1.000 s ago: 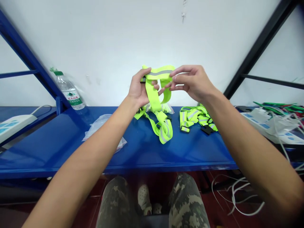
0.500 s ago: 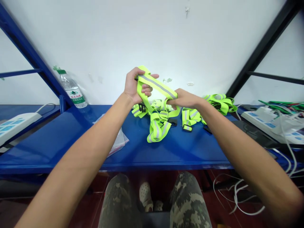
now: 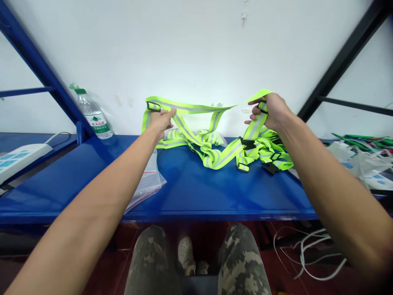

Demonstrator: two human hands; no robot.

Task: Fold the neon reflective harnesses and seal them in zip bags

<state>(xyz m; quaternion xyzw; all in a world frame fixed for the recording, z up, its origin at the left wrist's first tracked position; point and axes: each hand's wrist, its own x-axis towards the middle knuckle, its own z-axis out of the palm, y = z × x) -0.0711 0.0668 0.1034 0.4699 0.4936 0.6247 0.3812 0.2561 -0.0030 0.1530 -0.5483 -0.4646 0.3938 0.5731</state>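
Note:
A neon-yellow reflective strap (image 3: pixel 196 108) with a grey stripe stretches between my two hands above the blue table. My left hand (image 3: pixel 161 123) pinches it near a black slide buckle (image 3: pixel 153 106). Over my right hand (image 3: pixel 273 110) the other end loops, with a second black slide buckle (image 3: pixel 262 107) close to the fingers. Lengths of the same strap hang down and curl on the tabletop. On the right side a heap of similar straps (image 3: pixel 273 149) lies with black buckles among it. Where the held strap ends and the heap begins is hard to tell.
Clear zip bags (image 3: pixel 145 184) lie under my left forearm on the blue table (image 3: pixel 190 192). A water bottle (image 3: pixel 95 114) stands against the wall at left. White power strips (image 3: pixel 24 157) sit at both sides, with cables (image 3: pixel 307 250) hanging below on the right.
My hands have moved apart, the left one leftward and down, the right one rightward and up. The bunched strap is now drawn out between them.

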